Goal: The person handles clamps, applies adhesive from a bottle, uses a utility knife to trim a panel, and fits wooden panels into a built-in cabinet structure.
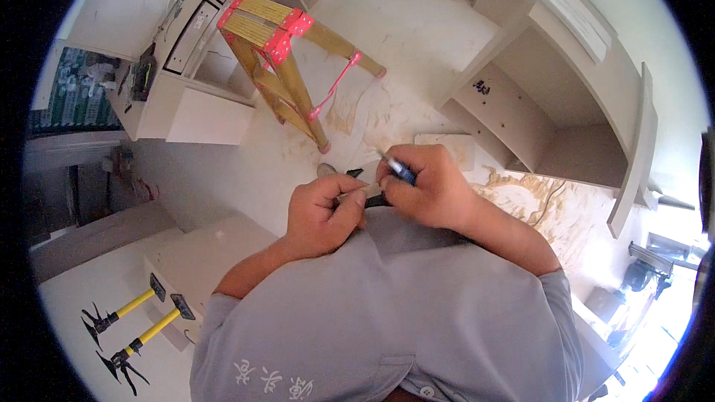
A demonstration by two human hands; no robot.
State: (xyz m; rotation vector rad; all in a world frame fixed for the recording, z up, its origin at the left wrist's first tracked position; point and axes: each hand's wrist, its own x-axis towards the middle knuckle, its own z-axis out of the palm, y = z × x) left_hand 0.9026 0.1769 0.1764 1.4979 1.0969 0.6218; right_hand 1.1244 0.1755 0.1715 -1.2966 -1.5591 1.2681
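Note:
My right hand is closed around a slim blue pen-like tool, whose thin tip points up and to the left. Whether it is a pen or a blade does not show. Just left of it, in front of my chest, my left hand is closed with thumb and forefinger pinched together. What the pinch holds, if anything, is too small to make out. The two hands are close but apart. Between and behind them appears a small black piece, partly hidden.
Ahead stands a yellow-brown stepladder with red fittings. An open cabinet is at the right, and cabinets with drawers line the left. Two yellow support poles lie at lower left. Brown smears mark the floor.

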